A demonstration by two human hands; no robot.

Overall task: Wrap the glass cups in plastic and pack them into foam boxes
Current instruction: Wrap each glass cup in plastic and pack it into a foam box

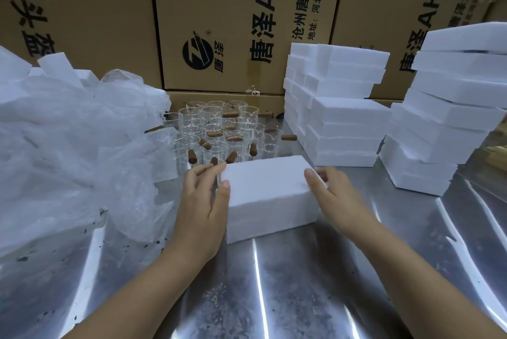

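A closed white foam box point(270, 196) lies on the metal table point(301, 284) in front of me. My left hand point(203, 201) holds its left end, thumb on the top edge and fingers behind the far corner. My right hand point(333, 199) grips its right end, thumb on top. Behind the box stand several clear glass cups point(219, 130) with brown wooden handles, some handles pointing toward me. A heap of clear plastic wrap point(74, 146) lies at the left, partly covering the leftmost cups.
Two stacks of white foam boxes stand at the right: one at the back point(337, 108), one nearer the table's right edge point(444, 119). Large cardboard cartons point(233, 23) wall off the back. Loose foam pieces point(57, 67) sit behind the plastic.
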